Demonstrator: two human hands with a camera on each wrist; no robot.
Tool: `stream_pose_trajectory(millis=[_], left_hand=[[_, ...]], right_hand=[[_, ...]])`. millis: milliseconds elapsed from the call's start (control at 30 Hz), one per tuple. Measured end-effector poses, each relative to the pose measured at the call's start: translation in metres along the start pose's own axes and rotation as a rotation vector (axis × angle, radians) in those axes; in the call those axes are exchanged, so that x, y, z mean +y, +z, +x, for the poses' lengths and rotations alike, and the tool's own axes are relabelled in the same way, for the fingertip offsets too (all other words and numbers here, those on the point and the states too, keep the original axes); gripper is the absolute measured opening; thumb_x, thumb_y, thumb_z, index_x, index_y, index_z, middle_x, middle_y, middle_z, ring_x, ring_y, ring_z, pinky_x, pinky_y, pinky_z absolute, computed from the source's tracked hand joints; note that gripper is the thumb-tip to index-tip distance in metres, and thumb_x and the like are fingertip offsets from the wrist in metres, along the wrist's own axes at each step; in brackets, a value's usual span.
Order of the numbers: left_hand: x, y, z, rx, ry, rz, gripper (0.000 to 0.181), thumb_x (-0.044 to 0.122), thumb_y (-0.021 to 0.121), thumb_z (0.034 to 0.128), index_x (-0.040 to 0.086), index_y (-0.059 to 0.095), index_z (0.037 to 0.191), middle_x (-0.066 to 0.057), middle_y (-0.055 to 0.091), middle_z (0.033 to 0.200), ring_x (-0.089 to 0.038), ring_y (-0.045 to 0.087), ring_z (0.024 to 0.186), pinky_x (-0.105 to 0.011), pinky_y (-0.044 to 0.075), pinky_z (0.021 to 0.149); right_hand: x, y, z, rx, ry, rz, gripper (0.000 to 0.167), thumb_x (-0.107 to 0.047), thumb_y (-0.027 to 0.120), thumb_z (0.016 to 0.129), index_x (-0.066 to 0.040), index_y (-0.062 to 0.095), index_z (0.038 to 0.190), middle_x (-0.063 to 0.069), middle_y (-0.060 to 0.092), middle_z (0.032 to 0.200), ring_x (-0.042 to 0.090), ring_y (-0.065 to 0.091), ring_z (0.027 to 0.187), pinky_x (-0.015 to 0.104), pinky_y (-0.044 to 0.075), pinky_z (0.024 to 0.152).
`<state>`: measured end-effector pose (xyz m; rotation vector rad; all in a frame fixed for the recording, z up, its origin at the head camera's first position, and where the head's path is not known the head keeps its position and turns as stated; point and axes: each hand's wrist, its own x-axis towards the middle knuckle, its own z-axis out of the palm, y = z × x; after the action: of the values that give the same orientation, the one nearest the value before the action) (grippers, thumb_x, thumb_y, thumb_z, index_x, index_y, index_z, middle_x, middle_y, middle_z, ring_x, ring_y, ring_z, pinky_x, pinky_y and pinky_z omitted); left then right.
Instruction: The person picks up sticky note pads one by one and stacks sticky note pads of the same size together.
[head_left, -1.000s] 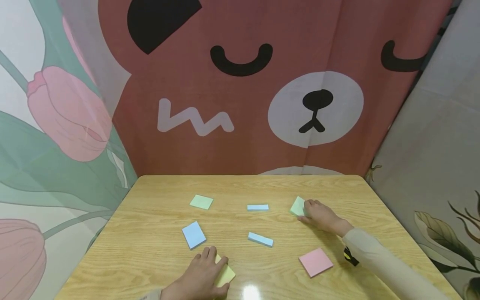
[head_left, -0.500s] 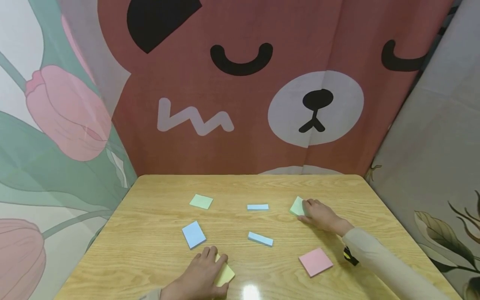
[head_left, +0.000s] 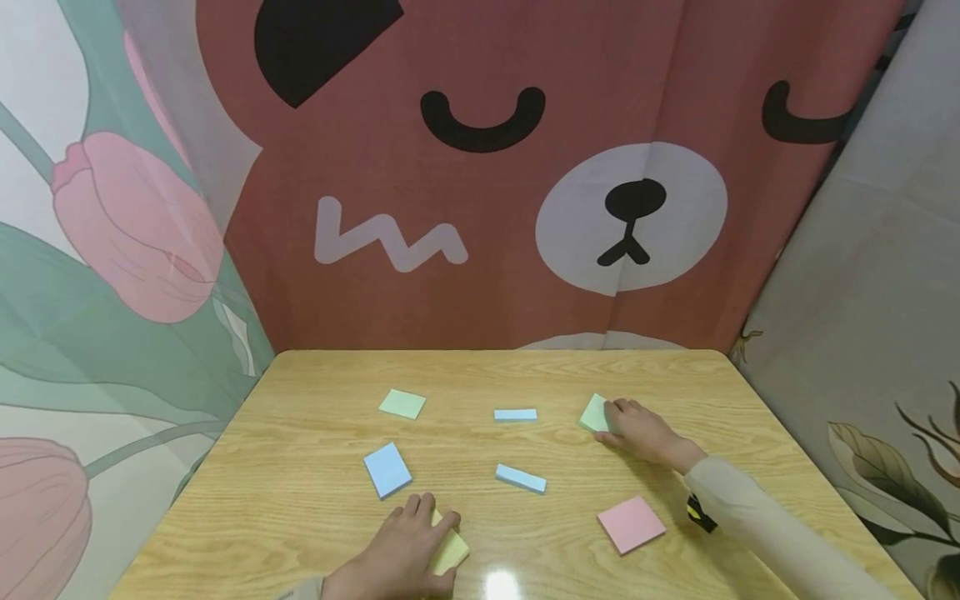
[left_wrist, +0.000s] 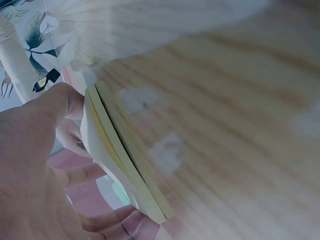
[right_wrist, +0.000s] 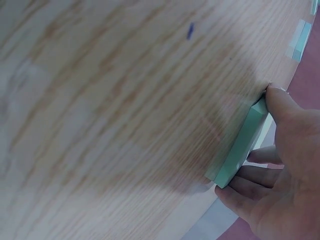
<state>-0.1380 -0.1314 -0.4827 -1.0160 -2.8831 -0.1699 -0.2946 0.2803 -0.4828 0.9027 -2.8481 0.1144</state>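
My left hand (head_left: 401, 546) grips a yellow sticky-note pad (head_left: 453, 552) lying at the front of the table, left of centre. In the left wrist view, thumb and fingers span opposite edges of the yellow pad (left_wrist: 120, 150), which is on or just over the wood. Farther back on the right, my right hand (head_left: 647, 435) holds a light green sticky-note pad (head_left: 593, 412) by its edges. The right wrist view has the green pad (right_wrist: 242, 142) between thumb and fingertips, low against the tabletop. Part of each pad is hidden by the hand in the head view.
A blue pad (head_left: 387, 470) and a flat green pad (head_left: 402, 404) lie on the left. Two narrow light blue pads, one nearer (head_left: 521, 479) and one farther (head_left: 515, 415), lie mid-table. A pink pad (head_left: 632, 525) is front right, beside a small black-and-yellow object (head_left: 701, 513) below the right forearm.
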Motion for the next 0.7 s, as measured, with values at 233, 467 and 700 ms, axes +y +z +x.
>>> stream_pose_trajectory(millis=[233,467,700], left_hand=[[-0.0004,0.0022,-0.0003,0.014,0.018,0.004,0.048,0.048,0.07,0.0772,0.018,0.063,0.114,-0.006,0.047,0.1,-0.017,0.042,0.084,-0.026,0.037,0.06],[-0.0019,0.0022,0.0005,0.008,0.011,0.009,0.05,0.049,0.07,0.0772,0.018,0.06,0.114,-0.005,0.046,0.099,-0.017,0.042,0.085,-0.026,0.039,0.06],[-0.001,0.0,-0.0001,-0.016,0.001,-0.022,0.05,0.048,0.071,0.077,0.018,0.059,0.116,-0.004,0.045,0.1,-0.017,0.041,0.086,-0.025,0.037,0.06]], right_hand=[[0.0008,0.0012,0.0,0.008,0.004,0.003,0.058,-0.032,0.068,0.094,0.015,0.053,0.124,0.031,0.06,0.108,0.04,0.061,0.095,0.049,0.054,0.075],[0.0013,0.001,-0.0001,0.008,0.008,-0.01,0.059,-0.033,0.068,0.094,0.016,0.053,0.125,0.032,0.06,0.11,0.043,0.061,0.098,0.052,0.054,0.078],[0.0027,0.0037,-0.0002,0.006,0.015,0.004,0.06,-0.033,0.067,0.095,0.016,0.053,0.127,0.032,0.06,0.111,0.043,0.061,0.099,0.052,0.054,0.079]])
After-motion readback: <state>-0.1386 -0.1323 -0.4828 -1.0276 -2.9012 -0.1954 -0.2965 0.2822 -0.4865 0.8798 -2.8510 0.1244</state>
